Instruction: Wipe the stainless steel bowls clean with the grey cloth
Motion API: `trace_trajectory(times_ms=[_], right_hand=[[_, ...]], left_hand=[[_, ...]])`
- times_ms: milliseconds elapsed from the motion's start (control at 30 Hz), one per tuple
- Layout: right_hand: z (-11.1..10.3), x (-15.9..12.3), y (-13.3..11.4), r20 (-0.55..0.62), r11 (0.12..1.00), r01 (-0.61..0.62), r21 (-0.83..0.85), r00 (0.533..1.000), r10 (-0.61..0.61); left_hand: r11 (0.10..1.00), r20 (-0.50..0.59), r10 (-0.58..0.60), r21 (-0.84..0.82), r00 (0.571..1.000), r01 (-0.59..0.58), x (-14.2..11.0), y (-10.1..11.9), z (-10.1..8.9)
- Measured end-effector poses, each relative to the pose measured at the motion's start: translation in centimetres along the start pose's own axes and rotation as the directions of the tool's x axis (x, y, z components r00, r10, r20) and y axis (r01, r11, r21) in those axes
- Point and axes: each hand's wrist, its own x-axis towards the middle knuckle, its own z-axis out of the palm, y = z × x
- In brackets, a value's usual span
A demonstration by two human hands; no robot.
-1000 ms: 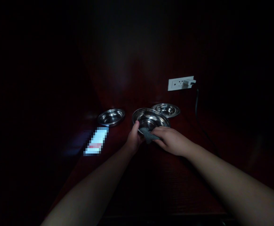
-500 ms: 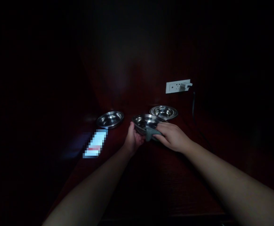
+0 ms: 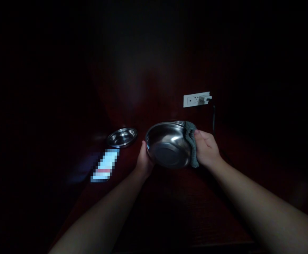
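Note:
A shiny steel bowl is held above the dark red table, tilted so that its outer base faces me. My left hand grips its left side; the thumb shows at the rim and the other fingers are hidden behind the bowl. At the bowl's right edge, my right hand is closed on a grey-green cloth, which is pressed over the rim and hangs down the side. Some fingers of that hand are out of sight behind the cloth.
A second steel bowl rests on the table at left. Below it lies a lit, pixelated phone. Behind the held bowl, another steel dish is mostly covered. A wall socket holds a plug with a dark cord.
The held bowl has turned from showing its inside to showing its underside. My right hand and the cloth have moved from the bowl's near edge to its right rim.

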Motion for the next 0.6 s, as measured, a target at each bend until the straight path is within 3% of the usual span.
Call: trace_trajectory(times_ms=[100,200,300,400,500,600], right_hand=[[0.0,0.1,0.2,0.11,1.0,-0.011,-0.006,0.994,0.012],[-0.2,0.3,0.2,0.193,0.999,0.003,-0.05,0.981,0.006],[-0.4,0.5,0.0,0.221,0.998,0.003,-0.06,0.975,0.011],[-0.3,0.6,0.0,0.228,0.999,-0.032,-0.024,0.973,0.036],[0.0,0.5,0.0,0.238,0.998,-0.066,0.019,0.969,0.06],[0.3,0.4,0.1,0.226,0.996,-0.071,0.054,0.972,0.058]], left_hand=[[0.998,-0.037,0.055,-0.026,0.998,-0.056,0.0,0.2,-0.1],[0.992,-0.147,0.128,0.008,0.981,-0.128,0.1,0.3,-0.6],[0.963,-0.258,0.251,0.165,0.933,-0.213,-0.1,0.4,-1.1],[0.9,-0.29,0.381,0.334,0.878,-0.28,-0.5,0.6,-1.1],[0.897,-0.332,0.394,0.344,0.857,-0.279,-0.7,0.7,-1.0],[0.93,-0.344,0.345,0.249,0.873,-0.269,-0.4,0.7,-1.1]])
